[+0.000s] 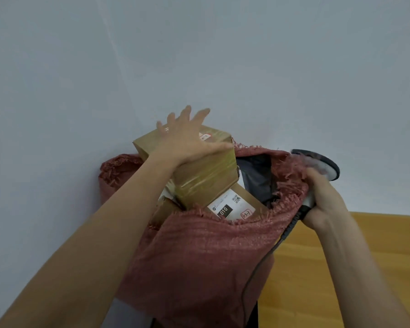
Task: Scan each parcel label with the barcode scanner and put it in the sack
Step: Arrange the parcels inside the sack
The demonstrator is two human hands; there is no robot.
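Wooden floor [365, 256], pale wall [199, 55], left fingers [187, 117] spread on box [199, 171], right fingers [317, 183] gripping scanner [322, 166]

Head view, close above sack [199, 252]

Two bare, sleeveless forearms [118, 233]

Parcel [199, 171] atop labelled box [237, 204], in sack [199, 256].
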